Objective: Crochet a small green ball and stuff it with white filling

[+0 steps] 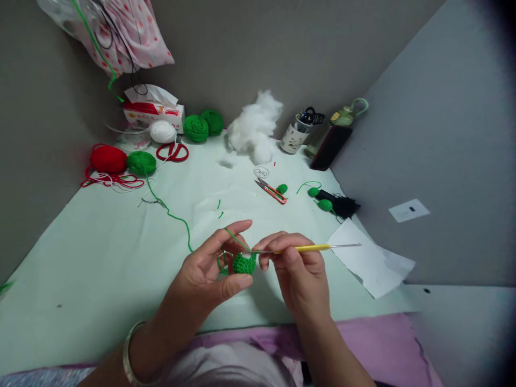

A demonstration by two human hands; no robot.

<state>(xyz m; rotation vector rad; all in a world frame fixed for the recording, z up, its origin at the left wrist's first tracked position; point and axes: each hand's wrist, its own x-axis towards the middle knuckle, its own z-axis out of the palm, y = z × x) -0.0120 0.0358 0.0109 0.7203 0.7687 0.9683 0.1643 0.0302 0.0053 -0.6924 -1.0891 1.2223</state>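
Observation:
Between the thumb and fingers of my left hand point(213, 263) is a small green crochet piece point(244, 264), cup-shaped, with something white showing in its opening. Green yarn runs over my left index finger and down to the work. My right hand point(300, 263) pinches a crochet hook point(310, 248) by its yellow handle. One metal end of the hook reaches the rim of the piece; the other points off to the right. A strand of green yarn point(173, 215) trails across the table from a green ball point(141, 162) to my left hand.
White stuffing point(256, 129) lies at the back, near green yarn balls point(196, 128). Orange thread snips point(272, 192) and small green crocheted pieces point(324, 205) are beyond my hands. Red scissors point(172, 152) and red yarn point(108, 159) sit left; white paper point(371, 260) lies right. Grey partitions enclose the table.

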